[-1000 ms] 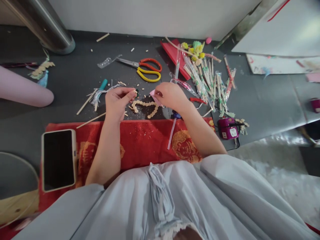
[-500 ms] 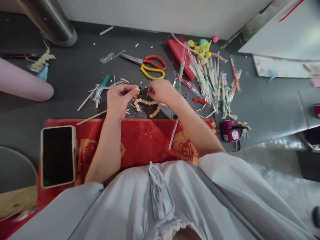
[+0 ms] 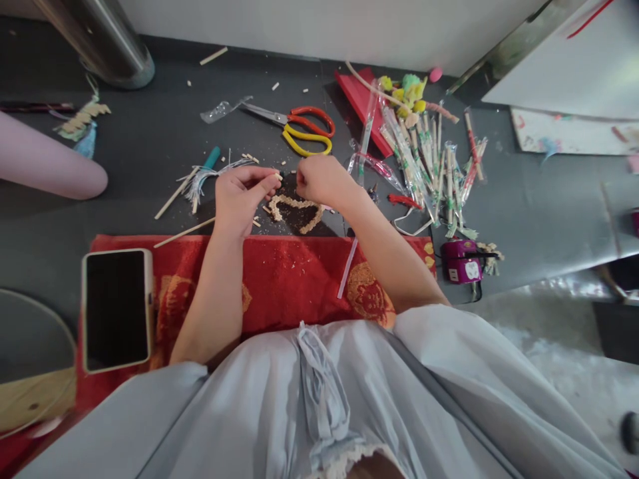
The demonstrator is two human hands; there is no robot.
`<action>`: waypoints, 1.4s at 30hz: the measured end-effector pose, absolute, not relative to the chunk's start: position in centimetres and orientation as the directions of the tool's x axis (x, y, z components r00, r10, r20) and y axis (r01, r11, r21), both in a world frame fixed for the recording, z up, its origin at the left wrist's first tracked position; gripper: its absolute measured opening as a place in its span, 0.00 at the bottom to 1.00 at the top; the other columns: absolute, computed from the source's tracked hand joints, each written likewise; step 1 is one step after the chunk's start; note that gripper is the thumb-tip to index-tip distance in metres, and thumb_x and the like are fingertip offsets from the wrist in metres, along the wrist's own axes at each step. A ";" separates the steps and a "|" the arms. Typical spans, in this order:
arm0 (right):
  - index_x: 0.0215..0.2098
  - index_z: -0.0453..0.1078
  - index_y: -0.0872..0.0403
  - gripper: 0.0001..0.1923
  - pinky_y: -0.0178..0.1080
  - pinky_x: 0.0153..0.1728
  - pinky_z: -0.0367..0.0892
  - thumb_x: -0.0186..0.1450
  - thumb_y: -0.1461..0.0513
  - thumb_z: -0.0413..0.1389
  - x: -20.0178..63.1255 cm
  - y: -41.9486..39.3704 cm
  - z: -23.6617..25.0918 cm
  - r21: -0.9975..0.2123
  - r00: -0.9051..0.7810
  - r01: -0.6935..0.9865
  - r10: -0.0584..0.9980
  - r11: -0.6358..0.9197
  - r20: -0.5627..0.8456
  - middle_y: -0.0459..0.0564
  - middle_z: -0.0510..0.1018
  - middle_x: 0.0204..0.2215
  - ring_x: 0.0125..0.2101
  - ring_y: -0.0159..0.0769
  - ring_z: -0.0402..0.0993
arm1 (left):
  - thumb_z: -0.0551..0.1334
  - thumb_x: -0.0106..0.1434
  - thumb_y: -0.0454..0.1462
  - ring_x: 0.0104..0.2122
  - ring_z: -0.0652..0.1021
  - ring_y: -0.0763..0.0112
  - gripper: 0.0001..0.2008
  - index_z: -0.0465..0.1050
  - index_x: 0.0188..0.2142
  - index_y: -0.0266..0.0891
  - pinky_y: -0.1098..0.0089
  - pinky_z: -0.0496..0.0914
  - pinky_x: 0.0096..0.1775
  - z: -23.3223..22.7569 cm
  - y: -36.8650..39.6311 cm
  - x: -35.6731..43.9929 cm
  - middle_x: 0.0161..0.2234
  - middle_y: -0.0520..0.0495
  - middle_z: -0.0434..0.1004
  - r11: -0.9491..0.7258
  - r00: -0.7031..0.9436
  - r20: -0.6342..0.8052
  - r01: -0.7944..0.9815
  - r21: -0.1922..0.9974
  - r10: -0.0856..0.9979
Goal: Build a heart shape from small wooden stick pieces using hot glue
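- Since a second ago the right hand (image 3: 322,181) has drawn in leftward, off the pink scrap it was touching, and now sits fingertip to fingertip with the left hand (image 3: 243,198); the left hand has hardly shifted.
- Both hands meet just above the heart-shaped outline of small wooden bits (image 3: 295,211), which lies on the dark floor (image 3: 150,153) just beyond the far edge of the red cloth (image 3: 289,279).
- Scissors with red and yellow handles (image 3: 299,128) lie farther out, past the hands, with loose wood bits scattered between.
- To the right of the right hand lies a heap of wrapped sticks (image 3: 429,173), a red card (image 3: 360,100) and some pompoms (image 3: 407,90) behind it.
- A small purple device (image 3: 462,261) sits off the cloth's right end.
- Left of the left hand lie a bundle of frayed strips with a teal-capped stick (image 3: 204,173) and bare wooden sticks (image 3: 182,233).
- A phone (image 3: 116,309) lies face up on the cloth's left end; a clear straw (image 3: 347,266) lies across its far edge by the right forearm.
- Left hand: palm turned up, fingers curled, thumb and forefinger pinched narrow on a small wooden piece (image 3: 277,177).
- Right hand: knuckles up, fingers tucked under; whether it pinches anything I cannot tell.
- Both forearms run forward across the cloth from the lap.
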State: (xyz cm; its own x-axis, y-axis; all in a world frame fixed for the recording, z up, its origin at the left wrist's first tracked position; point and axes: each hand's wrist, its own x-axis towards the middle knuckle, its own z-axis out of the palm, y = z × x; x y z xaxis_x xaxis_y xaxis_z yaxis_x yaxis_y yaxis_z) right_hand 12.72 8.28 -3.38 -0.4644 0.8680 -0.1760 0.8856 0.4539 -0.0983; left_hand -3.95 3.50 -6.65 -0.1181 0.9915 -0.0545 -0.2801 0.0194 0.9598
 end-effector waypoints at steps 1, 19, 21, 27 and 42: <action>0.37 0.77 0.59 0.12 0.48 0.44 0.67 0.60 0.68 0.53 12.9 8.3 -3.3 -0.115 -0.458 0.889 0.871 0.444 -0.176 0.60 0.81 0.37 0.41 0.50 0.76 | 0.75 0.50 0.32 0.23 0.76 0.79 0.06 0.82 0.28 0.41 0.77 0.71 0.27 -6.7 3.5 -3.9 0.25 0.53 0.79 0.023 -0.117 -0.057 -0.279 0.960 0.992; 0.40 0.76 0.58 0.14 0.45 0.44 0.64 0.65 0.67 0.49 13.4 7.9 -3.6 -0.114 -0.530 0.848 0.823 0.518 -0.203 0.61 0.81 0.41 0.42 0.46 0.76 | 0.74 0.53 0.32 0.24 0.76 0.78 0.05 0.81 0.30 0.40 0.75 0.72 0.29 -6.7 3.5 -4.0 0.26 0.52 0.80 0.055 -0.131 -0.083 -0.202 0.978 0.988; 0.40 0.76 0.59 0.13 0.45 0.44 0.64 0.64 0.68 0.49 13.4 8.0 -3.5 -0.111 -0.544 0.839 0.814 0.533 -0.206 0.60 0.80 0.41 0.42 0.46 0.75 | 0.74 0.53 0.32 0.24 0.76 0.78 0.05 0.81 0.30 0.39 0.75 0.71 0.29 -6.7 3.5 -4.0 0.26 0.51 0.80 0.060 -0.126 -0.087 -0.205 0.977 0.988; 0.36 0.74 0.53 0.07 0.43 0.42 0.67 0.63 0.65 0.53 15.2 7.5 -2.6 -0.393 -0.536 0.786 0.843 0.477 -0.048 0.51 0.79 0.35 0.37 0.39 0.73 | 0.74 0.53 0.31 0.23 0.76 0.77 0.05 0.81 0.29 0.39 0.75 0.71 0.28 -6.8 3.4 -3.8 0.25 0.52 0.79 0.032 -0.125 -0.055 -0.181 0.983 0.991; 0.33 0.69 0.53 0.09 0.34 0.31 0.65 0.68 0.57 0.53 13.6 3.5 -3.9 -0.764 -0.341 0.442 0.876 0.470 0.341 0.43 0.71 0.28 0.28 0.27 0.66 | 0.75 0.52 0.41 0.29 0.80 0.72 0.08 0.83 0.31 0.41 0.71 0.75 0.33 -6.6 2.9 -3.6 0.29 0.50 0.83 -0.110 -0.060 0.109 -0.008 0.994 0.992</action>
